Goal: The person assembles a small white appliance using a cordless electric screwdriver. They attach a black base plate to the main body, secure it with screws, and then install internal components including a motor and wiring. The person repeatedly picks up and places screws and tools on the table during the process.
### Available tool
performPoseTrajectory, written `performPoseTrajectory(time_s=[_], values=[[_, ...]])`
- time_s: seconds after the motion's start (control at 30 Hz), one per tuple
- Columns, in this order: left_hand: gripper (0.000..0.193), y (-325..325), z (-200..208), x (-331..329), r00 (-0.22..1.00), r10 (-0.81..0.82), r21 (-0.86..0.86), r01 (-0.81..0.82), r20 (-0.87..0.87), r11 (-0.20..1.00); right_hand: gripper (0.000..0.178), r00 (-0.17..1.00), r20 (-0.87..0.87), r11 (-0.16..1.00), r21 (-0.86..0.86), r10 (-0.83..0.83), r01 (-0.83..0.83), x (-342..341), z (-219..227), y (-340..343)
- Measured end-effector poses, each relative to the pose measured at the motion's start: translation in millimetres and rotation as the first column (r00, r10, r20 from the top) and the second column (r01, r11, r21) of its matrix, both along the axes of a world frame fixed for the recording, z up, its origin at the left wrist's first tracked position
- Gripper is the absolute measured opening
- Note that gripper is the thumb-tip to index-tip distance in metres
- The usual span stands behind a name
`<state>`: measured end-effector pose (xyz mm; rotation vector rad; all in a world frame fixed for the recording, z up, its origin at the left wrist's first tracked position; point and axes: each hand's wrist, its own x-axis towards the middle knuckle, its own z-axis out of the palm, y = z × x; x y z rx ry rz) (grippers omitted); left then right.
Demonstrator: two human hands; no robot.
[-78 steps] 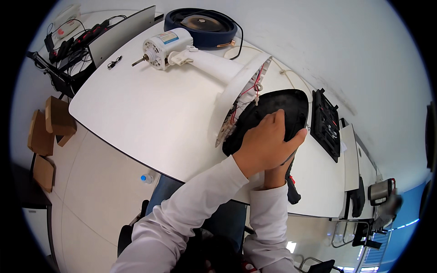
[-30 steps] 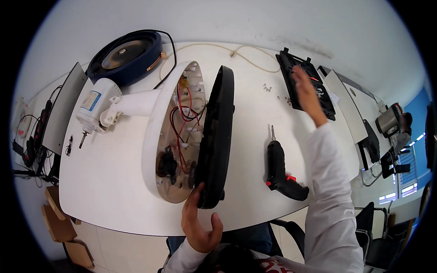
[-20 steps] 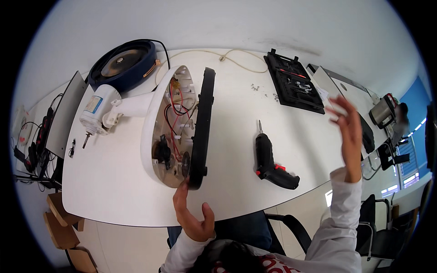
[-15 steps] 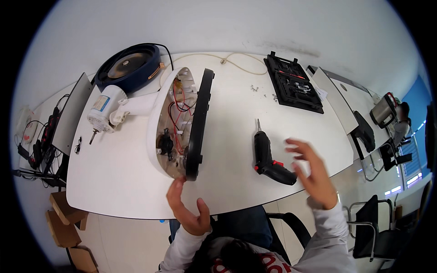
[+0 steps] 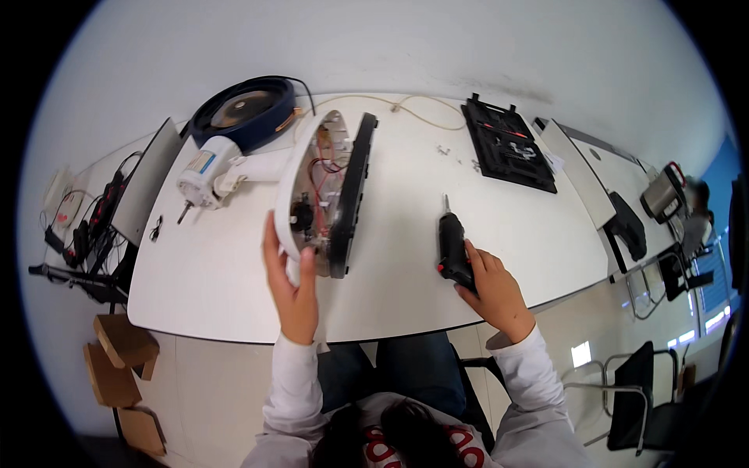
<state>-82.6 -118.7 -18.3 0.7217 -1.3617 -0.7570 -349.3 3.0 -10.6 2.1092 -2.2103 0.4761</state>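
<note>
Moved: right hand [image 5: 499, 295], now on the black drill [image 5: 452, 246]
Right hand: holds its handle
Left hand [image 5: 295, 303]: pinches the white shell [image 5: 291, 187]

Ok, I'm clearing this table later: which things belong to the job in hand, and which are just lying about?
Apparently the job's:
white housing, left hand at its near end
black cover beside it
electric screwdriver, in the right hand
loose screws
open tool case

Apparently just lying about:
blue round appliance
small black cable
cardboard boxes, lower left
</note>
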Motion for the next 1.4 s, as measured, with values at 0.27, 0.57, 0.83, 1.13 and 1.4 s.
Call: performPoseTrajectory(time_s=[0.27,0.57,0.83,1.13,1.4], values=[[0.048,-1.9,0.0,4.8,0.992,0.046,0.010,-0.047,0.121,0.999,0.058,0.978,0.207,0.993,-0.113,-0.018,0.042,4.1,-5.5,-0.7],[0.044,14.6,-3.5,37.1,0.988,0.132,0.048,-0.136,0.078,0.989,0.045,0.445,0.891,0.941,-0.226,0.094,0.252,15.2,3.1,-2.7],[0.045,51.2,-3.1,27.9,0.740,0.615,-0.366,-0.511,0.272,0.777,0.039,0.238,0.958,0.941,-0.221,0.159,0.257,29.3,17.5,0.7],[0.026,60.8,-9.9,8.2,0.874,0.314,-0.009,-0.335,0.372,0.942,0.036,0.185,0.978,0.934,-0.154,0.097,0.321,26.4,2.1,10.3],[0.018,59.4,-0.1,2.9,0.894,0.304,0.050,-0.338,0.331,0.940,0.034,0.108,0.990,0.934,-0.125,0.094,0.335,17.8,-17.9,13.7]])
